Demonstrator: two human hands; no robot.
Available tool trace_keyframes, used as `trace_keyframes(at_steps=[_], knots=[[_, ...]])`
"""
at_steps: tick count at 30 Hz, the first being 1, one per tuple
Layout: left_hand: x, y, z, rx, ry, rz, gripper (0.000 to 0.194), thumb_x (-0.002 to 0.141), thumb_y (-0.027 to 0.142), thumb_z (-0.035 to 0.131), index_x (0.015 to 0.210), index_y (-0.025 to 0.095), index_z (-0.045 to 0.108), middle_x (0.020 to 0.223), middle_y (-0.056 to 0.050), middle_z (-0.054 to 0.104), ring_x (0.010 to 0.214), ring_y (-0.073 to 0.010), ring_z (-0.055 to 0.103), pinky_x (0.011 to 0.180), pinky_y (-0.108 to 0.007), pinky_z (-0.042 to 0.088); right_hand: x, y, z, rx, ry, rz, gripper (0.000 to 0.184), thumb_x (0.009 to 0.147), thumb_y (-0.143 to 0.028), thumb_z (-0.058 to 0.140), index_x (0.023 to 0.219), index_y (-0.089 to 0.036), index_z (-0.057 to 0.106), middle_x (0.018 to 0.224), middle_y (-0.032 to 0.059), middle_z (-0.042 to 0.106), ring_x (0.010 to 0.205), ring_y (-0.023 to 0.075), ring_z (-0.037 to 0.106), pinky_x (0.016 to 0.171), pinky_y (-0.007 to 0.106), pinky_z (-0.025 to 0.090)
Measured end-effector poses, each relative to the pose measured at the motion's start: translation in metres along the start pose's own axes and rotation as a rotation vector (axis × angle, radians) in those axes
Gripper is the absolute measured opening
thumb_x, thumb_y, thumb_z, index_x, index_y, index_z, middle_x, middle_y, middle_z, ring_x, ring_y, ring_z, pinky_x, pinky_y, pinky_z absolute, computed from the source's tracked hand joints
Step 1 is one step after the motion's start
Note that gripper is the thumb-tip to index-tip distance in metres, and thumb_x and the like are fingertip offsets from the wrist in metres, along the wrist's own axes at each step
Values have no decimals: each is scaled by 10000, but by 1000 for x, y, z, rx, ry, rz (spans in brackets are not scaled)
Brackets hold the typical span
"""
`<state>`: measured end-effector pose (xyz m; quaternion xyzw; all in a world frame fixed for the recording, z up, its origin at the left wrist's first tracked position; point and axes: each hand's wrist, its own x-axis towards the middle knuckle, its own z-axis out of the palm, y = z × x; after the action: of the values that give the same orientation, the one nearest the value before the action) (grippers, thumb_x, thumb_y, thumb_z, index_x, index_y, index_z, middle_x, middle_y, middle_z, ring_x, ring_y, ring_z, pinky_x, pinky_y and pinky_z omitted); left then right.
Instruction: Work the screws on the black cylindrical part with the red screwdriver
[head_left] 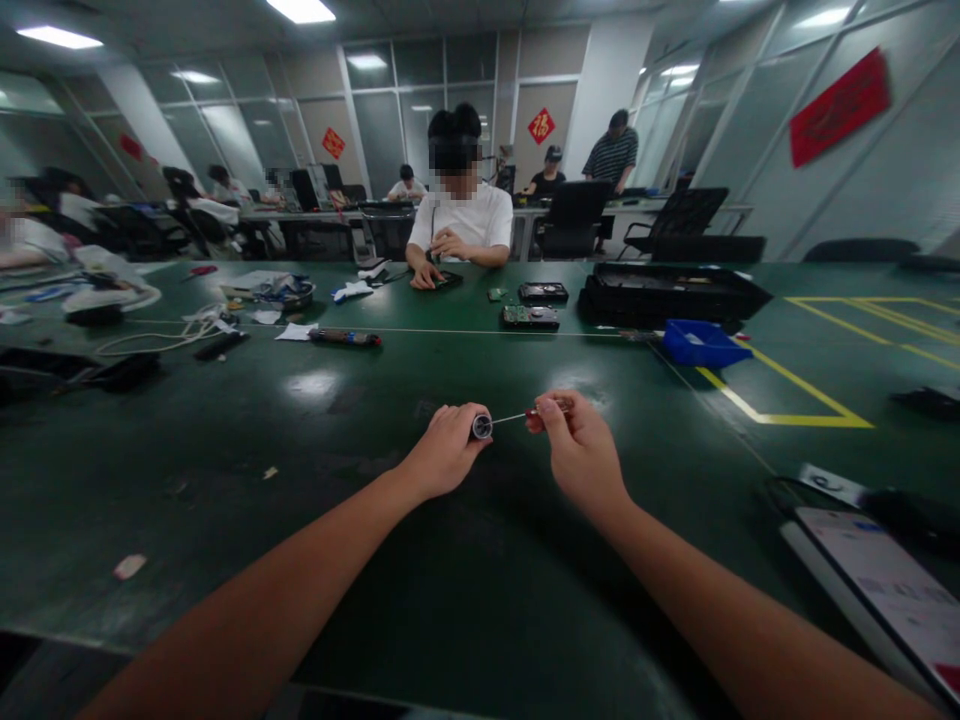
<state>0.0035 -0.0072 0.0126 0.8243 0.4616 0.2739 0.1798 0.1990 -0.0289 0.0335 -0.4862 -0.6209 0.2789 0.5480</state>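
Over the middle of the green table, my left hand (pixel 448 450) is closed around a small dark cylinder (pixel 482 427) with a pale metallic ring at its end. That round end faces right, and some inner parts show, too small to make out. My right hand (pixel 581 445) grips a screwdriver (pixel 531 412) by its reddish, see-through handle. Its thin metal shaft points left, with the tip at the cylinder's round opening. Whether the tip touches anything inside cannot be seen.
A phone-like device (pixel 877 590) lies at the right edge. Ahead are a blue bin (pixel 703 345), a long black case (pixel 667 295), circuit-board drives (pixel 530 317) and a brown-black tool (pixel 345 338). Cables (pixel 176 332) lie at left. Across the table sits a person in a white shirt (pixel 480 220).
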Motion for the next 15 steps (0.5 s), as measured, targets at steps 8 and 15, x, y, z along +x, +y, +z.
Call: trace_keyframes(at_steps=[8,15], knots=[[-1,-6,4,-15,12,3,160,928,220,569,1085,206,542,1001,-39,613,948,-219,544,884,-402,442,-6,-12,-6,-343,-48,-180,191,928,-383,575,890,-205,634,741,22,693,663,170,650,636,299,461],[1,-9,9,14,15,40,161,911,196,577,1067,205,538,986,-42,620,934,-219,556,876,-398,443,-8,-10,-5,-246,-131,-158,214,980,-340,466,881,-216,610,728,3,622,673,157,606,640,301,434]])
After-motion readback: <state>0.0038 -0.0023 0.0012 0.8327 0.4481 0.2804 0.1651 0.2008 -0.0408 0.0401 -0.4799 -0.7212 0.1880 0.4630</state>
